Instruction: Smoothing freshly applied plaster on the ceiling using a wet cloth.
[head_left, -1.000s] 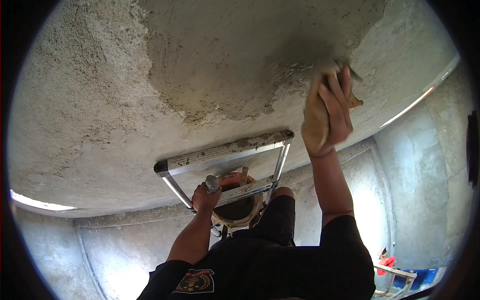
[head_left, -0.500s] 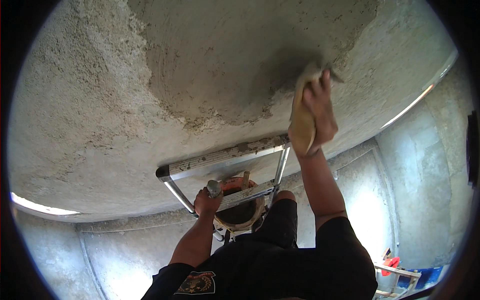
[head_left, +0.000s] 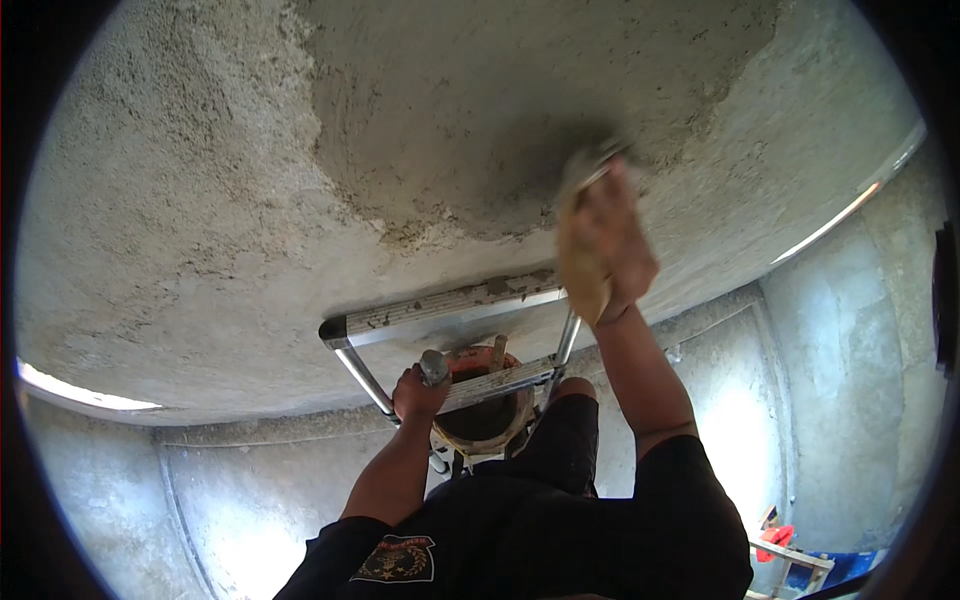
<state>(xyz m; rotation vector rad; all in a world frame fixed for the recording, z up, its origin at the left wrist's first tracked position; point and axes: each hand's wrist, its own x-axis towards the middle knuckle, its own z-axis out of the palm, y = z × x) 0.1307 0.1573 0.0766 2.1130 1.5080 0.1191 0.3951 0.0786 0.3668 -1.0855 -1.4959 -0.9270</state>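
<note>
My right hand, blurred by motion, is wrapped around a tan, flat plastering float raised against the wall. Its far edge meets the damp grey plaster patch, where a dark shadow lies. Lower down, my left hand is closed in a fist beside the ladder's left rail. A grey, cement-caked round-ended handle pokes out of that fist; what it belongs to is hidden. The metal ladder, splashed with mortar on its top step, stands between my arms.
Behind the ladder's lower step hangs or stands an orange-rimmed bucket holding grey mortar, with a wooden stick in it. Rough, drier wall stretches left. At lower right are a timber frame and a red object.
My right hand and the float have moved a little left and down along the wall. The left hand stays at the ladder, and the whole view has shifted slightly.
</note>
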